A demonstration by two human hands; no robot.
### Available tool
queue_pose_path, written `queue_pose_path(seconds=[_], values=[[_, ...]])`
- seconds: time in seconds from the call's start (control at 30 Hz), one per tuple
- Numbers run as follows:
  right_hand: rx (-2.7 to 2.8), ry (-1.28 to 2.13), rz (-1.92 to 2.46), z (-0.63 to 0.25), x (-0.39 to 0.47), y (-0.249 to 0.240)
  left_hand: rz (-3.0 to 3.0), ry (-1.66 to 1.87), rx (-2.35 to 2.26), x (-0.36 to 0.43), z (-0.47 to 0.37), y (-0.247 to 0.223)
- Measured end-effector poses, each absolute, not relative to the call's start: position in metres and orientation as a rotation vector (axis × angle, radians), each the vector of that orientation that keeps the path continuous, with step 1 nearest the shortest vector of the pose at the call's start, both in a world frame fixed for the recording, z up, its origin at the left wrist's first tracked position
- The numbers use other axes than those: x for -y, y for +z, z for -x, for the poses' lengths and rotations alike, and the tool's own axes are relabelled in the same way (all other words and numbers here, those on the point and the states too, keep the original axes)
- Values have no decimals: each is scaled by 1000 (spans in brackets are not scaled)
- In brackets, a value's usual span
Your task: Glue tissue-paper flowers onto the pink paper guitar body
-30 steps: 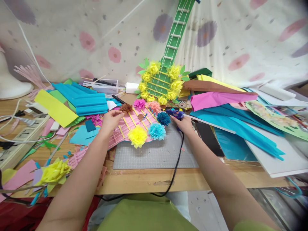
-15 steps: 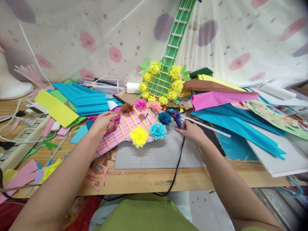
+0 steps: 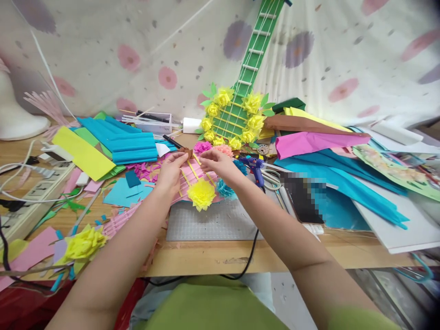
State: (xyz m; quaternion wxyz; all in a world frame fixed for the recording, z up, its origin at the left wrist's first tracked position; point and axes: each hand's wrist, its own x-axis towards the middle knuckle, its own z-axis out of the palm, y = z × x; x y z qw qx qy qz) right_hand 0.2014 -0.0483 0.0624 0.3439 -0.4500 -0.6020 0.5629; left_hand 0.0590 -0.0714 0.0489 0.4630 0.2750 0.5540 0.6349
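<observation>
A pink paper guitar [image 3: 185, 183] decorated with tissue flowers lies before me on a grey cutting mat [image 3: 206, 227]. My left hand [image 3: 170, 172] is at the guitar's upper left, its fingertips pinched at the brown paper flower [image 3: 186, 151], which they partly cover. Over the guitar's middle, my right hand [image 3: 220, 166] has its fingers bent and apart, with nothing visible in them. Below the hands is a yellow paper flower [image 3: 201, 194]. Magenta [image 3: 202, 146] and coral flowers [image 3: 223, 150] sit behind them, and my right hand partly hides the light blue flower [image 3: 225, 188].
A blue glue gun [image 3: 255, 170] rests right of the guitar, its black cord running over the table edge. Behind stands a green paper guitar [image 3: 228, 119] with yellow flowers. Blue crepe paper [image 3: 134, 146], scissors [image 3: 273, 178], a power strip [image 3: 37, 197] and paper scraps surround the mat.
My right hand has let go of the glue gun and moved left over the pink guitar. My left hand has moved right to the brown flower.
</observation>
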Motion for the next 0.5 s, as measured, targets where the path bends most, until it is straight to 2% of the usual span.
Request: queue_pose_path(seconds=[0.07, 0.17, 0.37, 0.5], values=[[1326, 1652, 1101, -181, 43, 62, -625, 1590, -1306, 71, -65, 47], [1131, 1748, 1046, -164, 40, 62, -543, 1624, -1221, 70, -67, 42], [1166, 1587, 1241, -160, 34, 56, -615, 1579, -1293, 66, -59, 32], [1422, 1375, 1454, -172, 24, 55, -1059, 1610, -1576, 56, -37, 24]])
